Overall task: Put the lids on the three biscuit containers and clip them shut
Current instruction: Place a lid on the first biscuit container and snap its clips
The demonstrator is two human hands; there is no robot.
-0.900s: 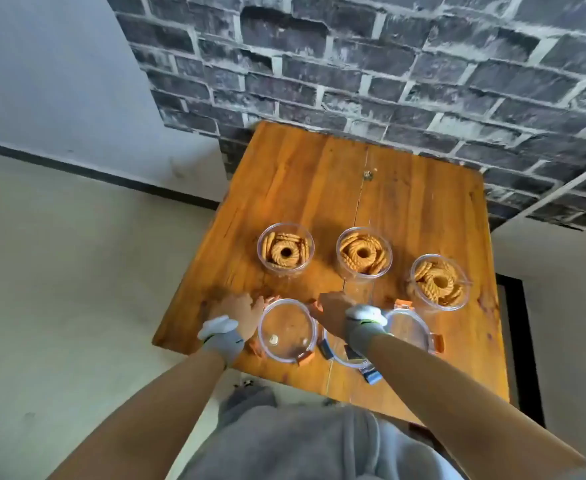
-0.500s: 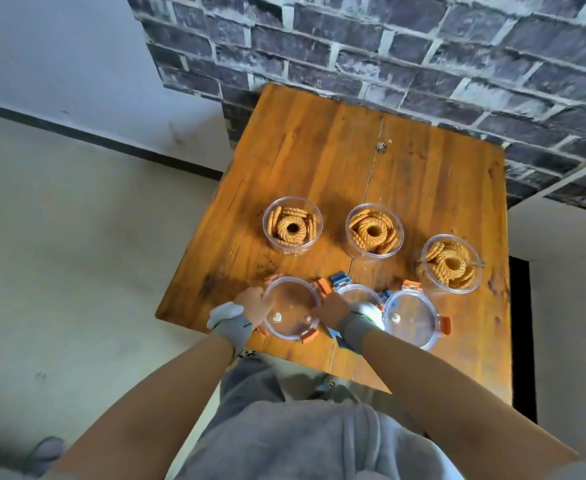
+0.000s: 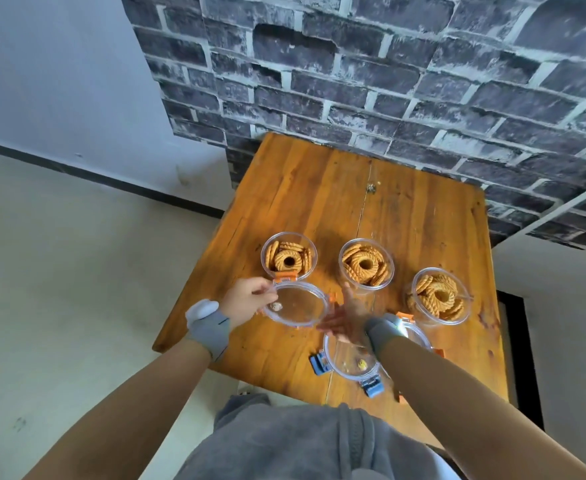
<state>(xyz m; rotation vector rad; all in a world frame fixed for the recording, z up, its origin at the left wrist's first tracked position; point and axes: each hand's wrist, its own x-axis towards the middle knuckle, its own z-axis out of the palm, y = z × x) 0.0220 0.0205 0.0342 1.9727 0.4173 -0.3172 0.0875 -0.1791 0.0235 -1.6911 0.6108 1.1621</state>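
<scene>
Fingers of left hand (image 3: 246,299) curled on the left rim of a round clear plastic lid with orange clips (image 3: 295,303), pinching its edge just left of centre frame. Fingers of right hand (image 3: 345,315) blurred, seemingly stretched flat and loosely spread against the right edge of that same lid; grip there impossible to tell. Grey wristbands on both wrists.

Nearest, at the lower middle of the frame: grey clothing, then two bare forearms reaching up into the picture. Just beyond, near the front edge of the orange-brown wooden table (image 3: 405,209), a round clear lid with blue clips (image 3: 348,360) lying flat, partly under the right wrist. Right of it, mostly hidden by the right forearm, a second clear lid with orange clips (image 3: 419,336), touching or overlapping the blue-clipped one.

Farther up, a row of three open clear round containers filled with ring-shaped golden biscuits: left container (image 3: 288,256) just above the held lid, one orange clip almost touching its near wall; middle container (image 3: 366,265) above the right hand; right container (image 3: 438,296) slightly nearer, at the right of the table. All three uncovered.

Farthest, at the top of the frame, a dark grey brick-pattern wall (image 3: 353,74); pale wall and floor at left.
</scene>
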